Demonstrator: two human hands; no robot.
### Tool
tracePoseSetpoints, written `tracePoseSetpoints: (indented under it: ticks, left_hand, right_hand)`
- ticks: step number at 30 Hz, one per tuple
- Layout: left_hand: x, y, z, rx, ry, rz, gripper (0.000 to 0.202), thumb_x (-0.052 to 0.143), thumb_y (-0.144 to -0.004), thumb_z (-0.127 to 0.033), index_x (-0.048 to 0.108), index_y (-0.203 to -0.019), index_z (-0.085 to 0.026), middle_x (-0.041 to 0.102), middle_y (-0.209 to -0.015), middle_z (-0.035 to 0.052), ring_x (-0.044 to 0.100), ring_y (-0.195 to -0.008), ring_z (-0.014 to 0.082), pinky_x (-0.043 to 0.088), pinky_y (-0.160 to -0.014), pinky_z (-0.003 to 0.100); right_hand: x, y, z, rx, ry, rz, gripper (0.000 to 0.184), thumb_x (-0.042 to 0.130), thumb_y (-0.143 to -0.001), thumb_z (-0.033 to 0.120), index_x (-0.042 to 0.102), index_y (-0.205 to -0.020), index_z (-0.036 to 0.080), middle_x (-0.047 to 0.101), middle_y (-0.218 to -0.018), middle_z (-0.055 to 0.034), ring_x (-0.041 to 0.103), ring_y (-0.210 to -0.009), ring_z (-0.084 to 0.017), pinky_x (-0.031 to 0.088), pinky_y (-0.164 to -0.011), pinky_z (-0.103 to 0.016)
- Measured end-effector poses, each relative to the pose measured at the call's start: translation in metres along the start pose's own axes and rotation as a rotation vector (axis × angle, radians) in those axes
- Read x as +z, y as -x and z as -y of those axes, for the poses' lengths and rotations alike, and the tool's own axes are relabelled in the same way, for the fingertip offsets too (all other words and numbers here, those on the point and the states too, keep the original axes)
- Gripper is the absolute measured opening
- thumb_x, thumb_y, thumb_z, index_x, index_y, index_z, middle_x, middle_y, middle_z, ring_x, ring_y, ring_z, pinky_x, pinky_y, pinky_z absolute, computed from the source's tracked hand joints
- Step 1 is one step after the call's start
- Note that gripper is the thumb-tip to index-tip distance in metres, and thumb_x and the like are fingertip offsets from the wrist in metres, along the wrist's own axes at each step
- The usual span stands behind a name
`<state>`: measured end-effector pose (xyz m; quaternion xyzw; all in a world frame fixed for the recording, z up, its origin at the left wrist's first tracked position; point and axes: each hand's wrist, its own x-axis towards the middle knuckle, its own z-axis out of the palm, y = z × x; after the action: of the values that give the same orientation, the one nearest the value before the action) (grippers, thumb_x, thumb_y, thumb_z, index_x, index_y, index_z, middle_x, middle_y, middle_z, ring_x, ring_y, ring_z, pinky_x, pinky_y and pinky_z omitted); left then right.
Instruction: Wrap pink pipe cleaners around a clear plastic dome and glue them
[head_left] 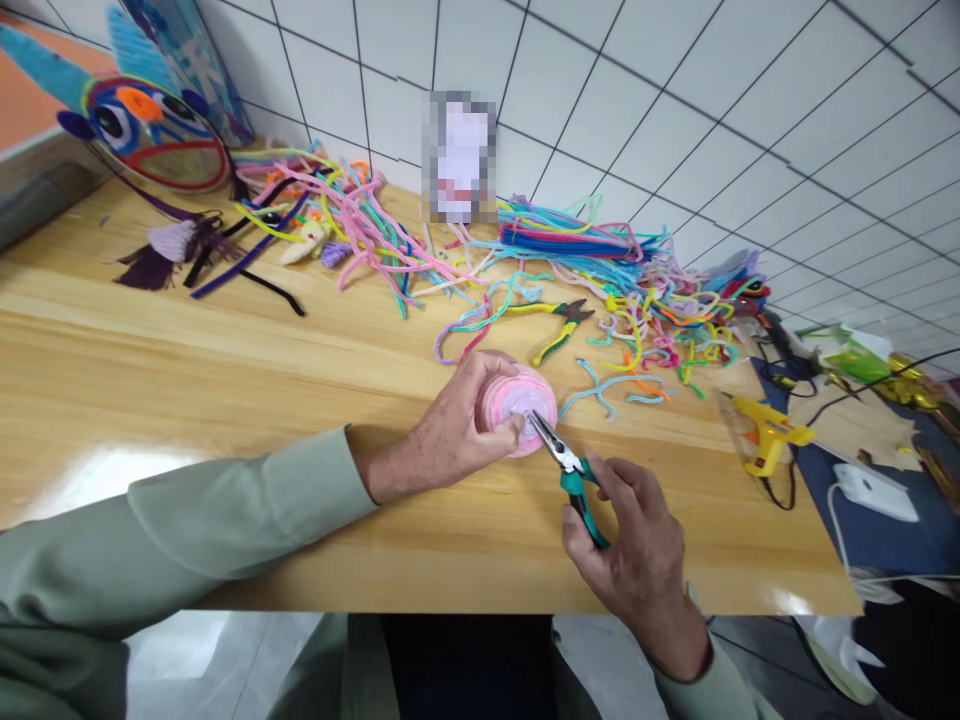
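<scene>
My left hand [457,420] is wrapped round a pink coil of pipe cleaner [525,392], shaped like a small dome, and holds it just above the wooden table [225,370]. My right hand [637,550] grips green-handled needle-nose pliers [564,460]. The pliers' tip touches the coil's near side, close to my left thumb. I cannot see whether the jaws pinch a strand.
Loose coloured pipe cleaners [600,260] lie in heaps across the back of the table. Yellow-handled pliers [559,325] rest beyond the coil. A yellow glue gun [765,435] and a white adapter [874,490] sit at the right. A colourful pipe-cleaner figure [142,120] stands at back left.
</scene>
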<state>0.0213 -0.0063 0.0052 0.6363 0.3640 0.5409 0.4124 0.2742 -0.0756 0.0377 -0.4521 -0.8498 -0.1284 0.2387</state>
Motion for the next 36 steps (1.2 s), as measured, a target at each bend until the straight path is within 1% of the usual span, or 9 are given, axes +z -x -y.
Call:
tracePoseSetpoints:
  ticks: [3,6,8,11,16,21,30,32,36]
  left_hand:
    - [0.0,0.0,0.0,-0.008,-0.001,-0.002,0.049,0.072,-0.081,-0.02,0.05,-0.123,-0.024,0.061,-0.128,0.0106,0.064,-0.123,0.0272,0.055,-0.109,0.046]
    - [0.001,-0.001,0.0,-0.039,0.026,0.007,0.048,0.075,-0.081,-0.025,0.049,-0.122,-0.024,0.061,-0.129,0.0116,0.065,-0.12,0.0276,0.056,-0.107,0.047]
    - [0.002,-0.001,-0.001,-0.062,0.048,0.009,0.048,0.077,-0.081,-0.028,0.049,-0.12,-0.024,0.06,-0.129,0.0114,0.065,-0.117,0.027,0.057,-0.105,0.046]
    - [0.003,-0.001,-0.005,-0.078,0.039,-0.003,0.05,0.078,-0.08,-0.027,0.049,-0.12,-0.024,0.06,-0.128,0.0104,0.066,-0.118,0.0261,0.058,-0.105,0.045]
    - [0.006,-0.001,-0.01,-0.045,-0.017,-0.033,0.052,0.077,-0.08,-0.026,0.048,-0.123,-0.024,0.06,-0.129,0.01,0.065,-0.122,0.0263,0.057,-0.108,0.046]
    - [0.01,0.001,-0.008,-0.014,-0.051,-0.069,0.047,0.071,-0.084,-0.027,0.047,-0.125,-0.024,0.059,-0.129,0.0104,0.063,-0.123,0.0271,0.055,-0.109,0.048]
    - [0.012,-0.002,-0.006,-0.033,-0.066,-0.096,0.048,0.072,-0.081,-0.028,0.048,-0.123,-0.024,0.06,-0.125,0.0099,0.063,-0.122,0.0291,0.055,-0.108,0.052]
    - [0.011,-0.003,-0.006,-0.037,-0.068,-0.092,0.047,0.072,-0.081,-0.028,0.048,-0.121,-0.024,0.061,-0.123,0.009,0.063,-0.123,0.029,0.055,-0.108,0.052]
    - [0.01,-0.003,-0.004,-0.052,-0.101,-0.102,0.047,0.072,-0.081,-0.025,0.048,-0.121,-0.025,0.061,-0.123,0.0083,0.062,-0.125,0.0284,0.055,-0.11,0.051]
  right_hand:
    - [0.0,0.001,0.0,0.0,-0.008,-0.001,0.042,0.061,-0.1,0.03,0.059,-0.139,0.016,0.069,-0.107,-0.0123,0.075,-0.084,-0.022,0.065,-0.063,-0.031]
    - [0.0,0.002,0.0,0.004,-0.008,0.002,0.042,0.061,-0.1,0.03,0.059,-0.14,0.016,0.069,-0.106,-0.012,0.075,-0.085,-0.023,0.066,-0.064,-0.032]
    - [0.001,0.002,0.001,0.004,-0.007,0.004,0.043,0.061,-0.099,0.03,0.059,-0.14,0.016,0.069,-0.107,-0.0122,0.075,-0.087,-0.023,0.066,-0.064,-0.032]
    - [0.001,0.001,0.001,0.002,-0.008,0.0,0.046,0.062,-0.098,0.03,0.058,-0.142,0.017,0.069,-0.107,-0.012,0.075,-0.09,-0.024,0.066,-0.064,-0.032]
    - [0.002,0.0,0.002,0.007,-0.004,-0.002,0.047,0.062,-0.097,0.029,0.058,-0.142,0.019,0.069,-0.107,-0.0117,0.075,-0.09,-0.025,0.066,-0.064,-0.033]
    - [0.002,-0.003,0.004,0.003,-0.004,-0.01,0.044,0.062,-0.097,0.029,0.059,-0.14,0.019,0.069,-0.106,-0.0117,0.075,-0.09,-0.025,0.067,-0.065,-0.033]
    - [0.003,-0.006,0.005,0.0,0.019,-0.021,0.04,0.06,-0.099,0.03,0.06,-0.137,0.016,0.07,-0.105,-0.0129,0.075,-0.091,-0.025,0.067,-0.066,-0.034]
    - [0.004,-0.005,0.005,0.002,0.014,-0.025,0.041,0.061,-0.098,0.029,0.06,-0.137,0.016,0.07,-0.106,-0.0132,0.075,-0.092,-0.026,0.068,-0.067,-0.034]
    - [0.004,-0.003,0.004,0.015,-0.004,-0.01,0.047,0.062,-0.097,0.028,0.057,-0.142,0.019,0.069,-0.107,-0.012,0.075,-0.093,-0.026,0.068,-0.066,-0.035]
